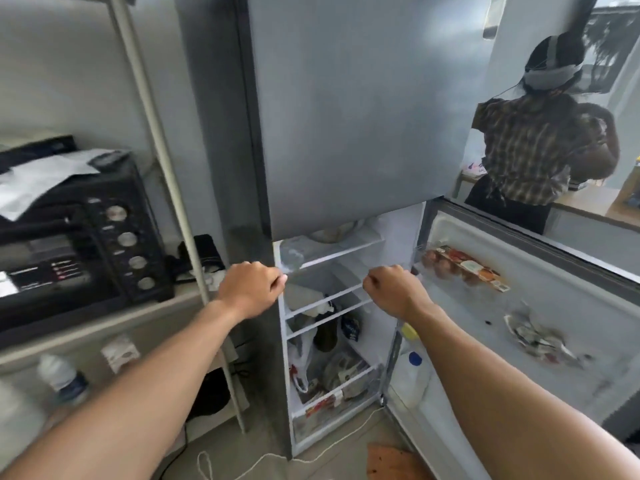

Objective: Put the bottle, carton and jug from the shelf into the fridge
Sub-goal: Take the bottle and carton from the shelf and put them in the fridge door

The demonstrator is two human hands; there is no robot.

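The fridge (346,133) stands in front of me with its lower door (554,306) swung open to the right. My left hand (249,289) is a closed fist at the left edge of the open compartment, holding nothing. My right hand (394,289) is also a closed fist in front of the middle wire shelf (325,299), with nothing in it. On the low rack shelf to the left stand a small clear bottle (64,375) and a white carton (119,351). A white jug (412,375) with a blue cap sits in the door's bottom bin.
A black toaster oven (79,244) with paper on top fills the rack's upper shelf (104,327). An egg carton (464,268) sits in the door. Bags and packets crowd the fridge's lower shelves. A white cord (311,455) lies on the floor. A person (533,150) stands behind the door.
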